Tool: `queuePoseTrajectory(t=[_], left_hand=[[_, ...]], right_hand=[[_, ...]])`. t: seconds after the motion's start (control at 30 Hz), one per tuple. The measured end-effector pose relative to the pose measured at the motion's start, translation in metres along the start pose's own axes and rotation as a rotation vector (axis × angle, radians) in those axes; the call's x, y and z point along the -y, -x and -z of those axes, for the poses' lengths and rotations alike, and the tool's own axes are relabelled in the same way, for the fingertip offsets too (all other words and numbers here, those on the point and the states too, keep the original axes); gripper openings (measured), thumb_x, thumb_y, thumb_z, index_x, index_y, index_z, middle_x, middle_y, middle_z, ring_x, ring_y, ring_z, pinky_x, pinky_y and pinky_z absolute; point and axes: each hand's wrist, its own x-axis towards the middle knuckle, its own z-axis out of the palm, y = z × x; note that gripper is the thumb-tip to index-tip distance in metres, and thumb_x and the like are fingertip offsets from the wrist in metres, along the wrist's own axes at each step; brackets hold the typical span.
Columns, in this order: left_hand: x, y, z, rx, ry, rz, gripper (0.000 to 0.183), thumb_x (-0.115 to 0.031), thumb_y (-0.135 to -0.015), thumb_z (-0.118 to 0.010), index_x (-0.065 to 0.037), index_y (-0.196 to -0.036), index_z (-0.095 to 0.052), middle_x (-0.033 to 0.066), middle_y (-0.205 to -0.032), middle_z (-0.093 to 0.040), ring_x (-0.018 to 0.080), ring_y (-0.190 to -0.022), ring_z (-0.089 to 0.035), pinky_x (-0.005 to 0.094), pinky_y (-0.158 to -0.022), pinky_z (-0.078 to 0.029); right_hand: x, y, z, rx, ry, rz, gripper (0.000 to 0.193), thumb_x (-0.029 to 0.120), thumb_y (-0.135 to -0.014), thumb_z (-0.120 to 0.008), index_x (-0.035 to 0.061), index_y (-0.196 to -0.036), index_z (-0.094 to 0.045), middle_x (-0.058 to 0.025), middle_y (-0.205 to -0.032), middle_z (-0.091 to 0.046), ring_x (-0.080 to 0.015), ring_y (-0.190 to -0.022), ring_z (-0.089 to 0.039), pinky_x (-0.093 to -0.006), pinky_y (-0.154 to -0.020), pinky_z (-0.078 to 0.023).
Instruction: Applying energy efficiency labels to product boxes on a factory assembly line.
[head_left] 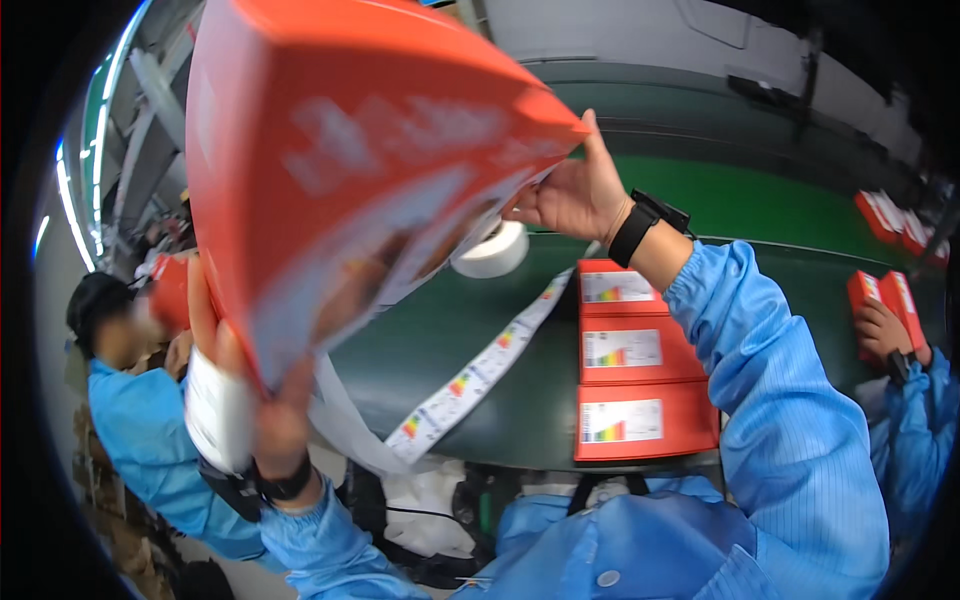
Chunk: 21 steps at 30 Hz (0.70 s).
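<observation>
A large red box [400,60] with a printed picture on its side is raised close in front of me, tilted and blurred. My left hand [280,425] grips its lower left corner, its fingers partly hidden and smeared. A white band or roll [218,415] lies against this hand; I cannot tell which. At the box's right corner, my right hand [580,190] has its thumb up along the edge and its fingers curled underneath. Below, a strip of labels [470,385] with coloured bars trails across the table from near a white roll [493,252].
Three red boxes [650,375] with white labels sit in a row on the dark green table [520,425], by my right forearm. A co-worker [150,430] in blue is at the left. At the right, another person's hand [880,328] holds red boxes; more boxes [890,218] lie beyond.
</observation>
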Motion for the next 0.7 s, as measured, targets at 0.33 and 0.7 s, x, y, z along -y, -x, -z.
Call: queuePoseTrajectory(t=[0.33, 0.7], left_hand=[[-0.134, 0.081, -0.095, -0.014, 0.109, -0.498, 0.058, -0.045, -0.073, -0.068, -0.033, -0.127, -0.047, -0.0046, -0.136, -0.035, 0.0254, -0.111, -0.045, 0.0389, -0.096, -0.037], [-0.160, 0.124, -0.108, 0.403, 0.017, -0.610, 0.044, -0.041, -0.085, -0.052, -0.035, -0.128, -0.046, -0.0078, -0.136, -0.038, 0.0180, -0.125, -0.035, 0.0373, -0.109, -0.023]], right_hand=[[0.062, 0.127, 0.098, -0.140, 0.008, 0.292, 0.050, 0.057, -0.086, -0.044, 0.0103, -0.080, -0.062, -0.0003, -0.077, -0.062, -0.0138, -0.069, -0.058, -0.0307, -0.065, -0.050], [0.044, 0.133, 0.107, -0.132, 0.023, 0.006, 0.091, 0.072, -0.078, -0.036, -0.0102, -0.113, -0.053, -0.0258, -0.118, -0.052, -0.0330, -0.111, -0.051, -0.0411, -0.097, -0.039]])
